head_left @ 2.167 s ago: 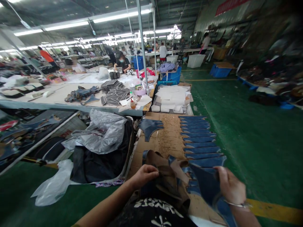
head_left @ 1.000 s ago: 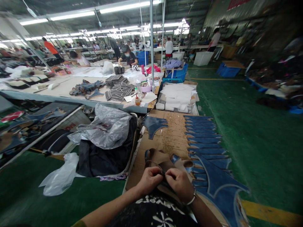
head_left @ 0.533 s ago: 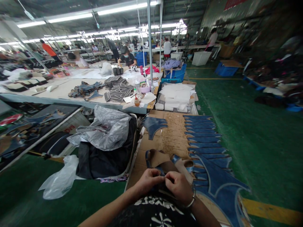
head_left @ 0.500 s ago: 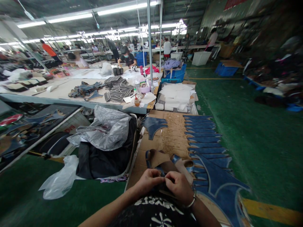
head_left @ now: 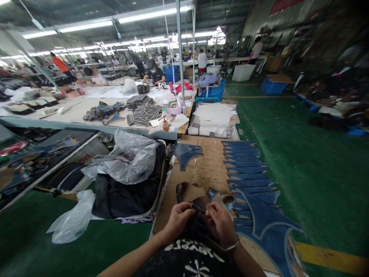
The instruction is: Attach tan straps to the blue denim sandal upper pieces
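Observation:
My left hand is closed in a pinch on a small dark strip, just in front of my body. To its right, my right hand has its fingers pressed together; anything between them is too small to make out. Just beyond both hands lie tan and blue strapped pieces on a cardboard-covered table. A row of blue cut pieces overlaps along the table's right side, with larger blue pieces nearest me. One more blue piece lies at the far left of the cardboard.
Left of the table stands a bin with black cloth and clear plastic. Beyond is a long worktable with stacked grey pieces and a small bottle. Several people work farther back.
My hands have moved apart, leaving a gap between the fingertips. The dark strip at my left fingertips now shows more clearly. The view has shifted slightly.

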Motion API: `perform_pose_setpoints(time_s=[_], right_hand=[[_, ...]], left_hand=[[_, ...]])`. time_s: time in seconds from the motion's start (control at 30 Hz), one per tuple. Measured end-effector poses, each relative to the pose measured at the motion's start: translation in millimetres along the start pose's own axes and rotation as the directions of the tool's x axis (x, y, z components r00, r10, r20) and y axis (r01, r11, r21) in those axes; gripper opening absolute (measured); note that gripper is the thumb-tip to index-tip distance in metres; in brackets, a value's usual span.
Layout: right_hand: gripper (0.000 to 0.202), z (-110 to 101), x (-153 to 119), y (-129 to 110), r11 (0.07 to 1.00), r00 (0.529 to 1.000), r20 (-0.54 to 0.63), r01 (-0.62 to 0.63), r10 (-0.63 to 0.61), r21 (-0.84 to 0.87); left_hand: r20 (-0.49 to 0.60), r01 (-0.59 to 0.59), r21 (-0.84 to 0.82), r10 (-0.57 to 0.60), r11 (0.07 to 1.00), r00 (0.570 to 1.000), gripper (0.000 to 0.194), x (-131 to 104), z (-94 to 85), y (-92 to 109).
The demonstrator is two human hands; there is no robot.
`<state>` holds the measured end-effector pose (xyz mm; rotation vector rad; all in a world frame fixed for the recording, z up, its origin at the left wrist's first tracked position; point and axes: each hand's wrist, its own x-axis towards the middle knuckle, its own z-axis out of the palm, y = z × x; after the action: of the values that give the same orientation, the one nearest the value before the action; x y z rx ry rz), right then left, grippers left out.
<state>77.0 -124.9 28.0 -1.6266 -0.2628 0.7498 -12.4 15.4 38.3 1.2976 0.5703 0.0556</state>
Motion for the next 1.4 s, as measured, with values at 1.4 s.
perform_pose_setpoints(time_s=[1.4], right_hand=[[0.042, 2.7, -0.8, 7.3, 0.998, 0.934, 0.356, 0.048, -0.032, -0.035]], left_hand=[[0.019, 0.008, 0.061, -0.009, 0.998, 1.000, 0.031, 5.2, 4.7, -10.5]])
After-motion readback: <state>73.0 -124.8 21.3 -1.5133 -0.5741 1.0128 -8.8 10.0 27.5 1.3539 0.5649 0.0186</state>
